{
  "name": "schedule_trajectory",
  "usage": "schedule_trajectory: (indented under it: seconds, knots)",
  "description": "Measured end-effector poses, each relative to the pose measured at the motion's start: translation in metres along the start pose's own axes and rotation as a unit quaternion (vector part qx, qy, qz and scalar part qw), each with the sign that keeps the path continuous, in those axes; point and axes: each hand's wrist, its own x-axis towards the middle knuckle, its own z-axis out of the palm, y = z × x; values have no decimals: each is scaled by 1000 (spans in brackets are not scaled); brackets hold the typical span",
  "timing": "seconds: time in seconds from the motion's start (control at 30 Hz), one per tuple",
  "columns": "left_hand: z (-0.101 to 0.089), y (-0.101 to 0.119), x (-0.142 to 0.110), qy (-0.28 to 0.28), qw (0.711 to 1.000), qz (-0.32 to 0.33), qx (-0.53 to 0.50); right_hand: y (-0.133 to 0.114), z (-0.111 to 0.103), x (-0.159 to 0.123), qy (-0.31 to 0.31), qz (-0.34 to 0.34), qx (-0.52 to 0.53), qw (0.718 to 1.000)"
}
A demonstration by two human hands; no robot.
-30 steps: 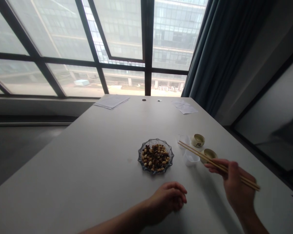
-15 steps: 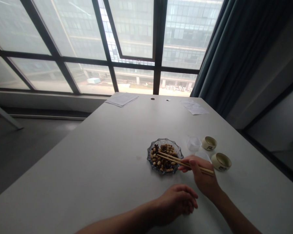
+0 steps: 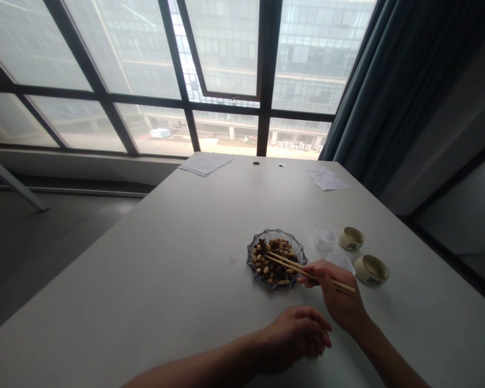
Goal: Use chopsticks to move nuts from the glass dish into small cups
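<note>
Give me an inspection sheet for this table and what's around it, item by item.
Surface: white table, one faint smudge.
Things: scalloped glass bowl of mixed nuts and dark dried pieces; two clear plastic containers and two beige ceramic cups to its right.
Clutter: white papers far left and right.
Hands: right hand holds wooden chopsticks, tips at the bowl's contents; left hand empty, loosely curled.
Cables: nothing seen.
Surroundings: dark-framed windows, blue curtain.

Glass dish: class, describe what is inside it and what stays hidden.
Inside the glass dish are pale, nut-like pieces mixed with dark pieces. The tips of the chopsticks reach over the heap. Its lower layers and the dish's bottom beneath are covered.
</note>
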Motion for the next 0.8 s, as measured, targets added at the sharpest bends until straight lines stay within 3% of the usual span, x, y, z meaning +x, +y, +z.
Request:
schedule_trajectory:
  seconds: [0.47, 0.8]
  knots:
    - [0, -1, 1, 3, 1000, 5, 1, -1, -1, -6, 46, 41, 3, 998]
    - [0, -1, 1, -2, 1000, 10, 0, 8, -2, -14, 60, 5, 9, 998]
